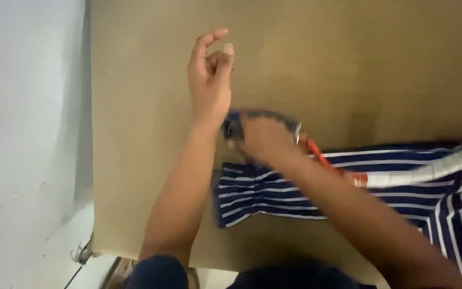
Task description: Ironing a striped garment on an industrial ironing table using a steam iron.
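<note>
Clearly, from the head view, the striped cloth (274, 198) lies on the tan board (135, 134), running from the centre out to the right edge, its navy and white folds bunched at the near-left end. The right hand (266, 140) presses down on an iron (241, 124), dark and blurred, at the far-left end of the cloth; the fingers look closed around its grip, though motion blur hides the detail. A cord (429, 170), red near the iron and wrapped in white further along, trails right across the cloth. The left hand (209, 75) is lifted above the bare board just beyond the iron, holding nothing, fingers loosely curled and partly apart. By its folds the cloth seems light, soft and limp; it would likely slide and wrinkle easily, so a free edge or corner at the near-left end looks the best place to pinch and pull flat. A pale wall (28, 134) stands at left.
</note>
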